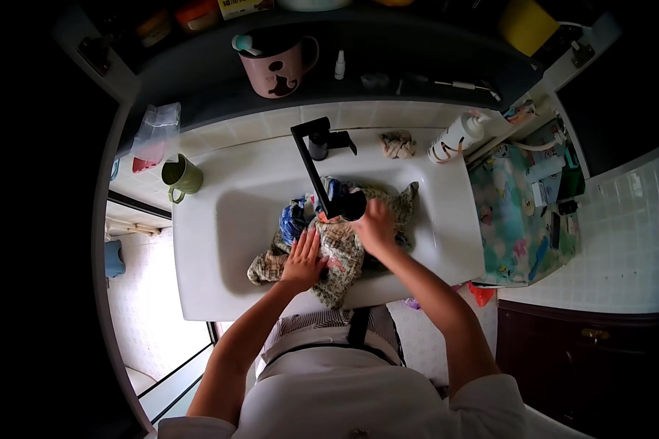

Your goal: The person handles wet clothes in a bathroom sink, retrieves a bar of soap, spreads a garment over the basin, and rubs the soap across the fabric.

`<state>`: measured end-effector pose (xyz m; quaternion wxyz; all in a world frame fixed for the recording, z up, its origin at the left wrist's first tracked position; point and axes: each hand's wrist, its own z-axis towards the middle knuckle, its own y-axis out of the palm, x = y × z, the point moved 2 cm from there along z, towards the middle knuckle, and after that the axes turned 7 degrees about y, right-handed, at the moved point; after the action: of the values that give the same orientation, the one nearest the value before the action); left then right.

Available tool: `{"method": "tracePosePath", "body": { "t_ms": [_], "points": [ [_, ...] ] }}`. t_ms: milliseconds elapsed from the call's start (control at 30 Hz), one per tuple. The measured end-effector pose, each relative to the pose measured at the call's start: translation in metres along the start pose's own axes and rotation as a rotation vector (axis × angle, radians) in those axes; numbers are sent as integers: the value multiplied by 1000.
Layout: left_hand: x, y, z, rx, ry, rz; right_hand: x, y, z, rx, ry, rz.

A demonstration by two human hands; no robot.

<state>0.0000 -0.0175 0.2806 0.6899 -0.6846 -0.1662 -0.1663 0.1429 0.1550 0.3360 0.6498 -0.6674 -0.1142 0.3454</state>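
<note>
Cloth (pixel 340 271) with small flowers and checks lies in a crumpled heap in the white sink (pixel 198 256), and its near end reaches onto the near rim. A blue patterned part (pixel 293 219) shows at the far left of the heap; whether it is a separate piece, I cannot say. The person's left hand (pixel 304 260) lies flat on the heap, fingers stretched out and pointing away from the body. The right hand (pixel 375 228) is bent beside the round head of the black tap (pixel 307 157); its fingertips are hidden from me, so I cannot tell whether it grips something.

On the far edge of the sink sit a small crumpled rag (pixel 397 145) and, farther right, a white pump bottle (pixel 454 139). A green mug (pixel 187 177) stands at the far left corner. Beyond the tap runs a dark shelf (pixel 198 102), which bears a pink mug (pixel 272 73) and a small white bottle (pixel 340 66). Farther up, some containers (pixel 195 14) are shaded and cut off.

At right, a flowered teal cover (pixel 516 252) carries small things, difficult to name. Nearer stands a dark red cabinet (pixel 586 358), mostly in shadow. At left, a pale area (pixel 146 293) is so bright that its details are lost.
</note>
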Motion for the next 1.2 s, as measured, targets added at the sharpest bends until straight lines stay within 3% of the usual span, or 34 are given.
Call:
{"method": "tracePosePath", "body": {
  "t_ms": [67, 100, 133, 233, 333, 400, 467, 567, 667, 900, 1000, 1200],
  "points": [
    [0, -3, -1, -4, -11, -10, -21, 49, -29, -182, -57, 293],
    [0, -9, -3, -12, 6, -53, -54, 26, -56, -136, -409, -12],
    [-2, -17, -6, -19, 26, -96, -59, 22, -65, -44, -482, -126],
    [-25, -26, -19, 43, 50, -362, -37, 24, -34, -50, -135, 30],
    [-28, -27, -31, 110, 31, -495, -30, 39, -12, -86, -34, -160],
    [-28, -26, -31, 109, 19, -438, -56, 30, -37, -105, -171, -207],
    [-28, -24, -31, 131, 4, -442, -67, 35, -71, -132, -443, -214],
    [-27, -23, -33, 142, 3, -465, -54, 32, -57, -174, -270, -148],
    [-25, -25, -33, 154, -5, -504, -51, 5, -44, -7, -342, 0],
    [-24, -22, -36, 193, -4, -458, -47, -6, -51, 21, -308, -47],
    [-24, -21, -35, 199, 8, -456, -54, -4, -33, -218, -241, -110],
    [-11, -37, -32, 267, -86, -531, -66, 5, -54, -149, -282, -77]
  ]
}}
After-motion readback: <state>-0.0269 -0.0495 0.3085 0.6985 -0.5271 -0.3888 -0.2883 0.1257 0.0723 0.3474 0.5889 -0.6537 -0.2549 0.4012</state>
